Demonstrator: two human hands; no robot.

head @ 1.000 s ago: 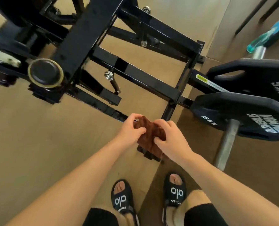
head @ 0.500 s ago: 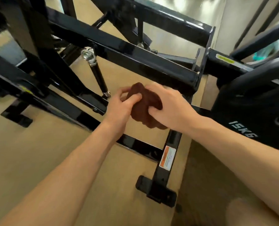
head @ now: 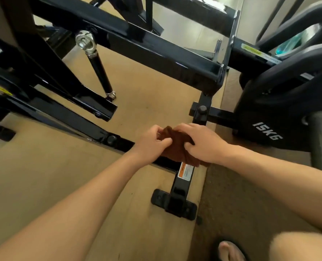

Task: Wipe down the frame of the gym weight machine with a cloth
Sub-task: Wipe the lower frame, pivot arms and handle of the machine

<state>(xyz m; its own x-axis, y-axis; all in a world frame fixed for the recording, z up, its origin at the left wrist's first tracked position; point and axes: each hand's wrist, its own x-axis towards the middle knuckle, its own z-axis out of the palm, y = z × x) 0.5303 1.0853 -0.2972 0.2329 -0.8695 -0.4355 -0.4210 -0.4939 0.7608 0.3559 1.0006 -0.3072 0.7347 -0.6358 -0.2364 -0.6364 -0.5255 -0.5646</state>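
Cloth [head: 177, 146] bunched | left hand [head: 150, 144] pinches it | right hand [head: 203, 146] grips it | above frame [head: 182, 182]

Tan floor [head: 43, 176] under everything, darker brown mat [head: 231, 213] at right. Black 15KG plate [head: 280, 117] standing on mat, near pale wall [head: 254, 16]. Teal object [head: 291, 44] behind plate, blurred. Glare on floor at top centre.

The black weight plate [head: 280, 117] reads "15KG"; print on the frame's orange-and-white sticker [head: 186, 171] is illegible.
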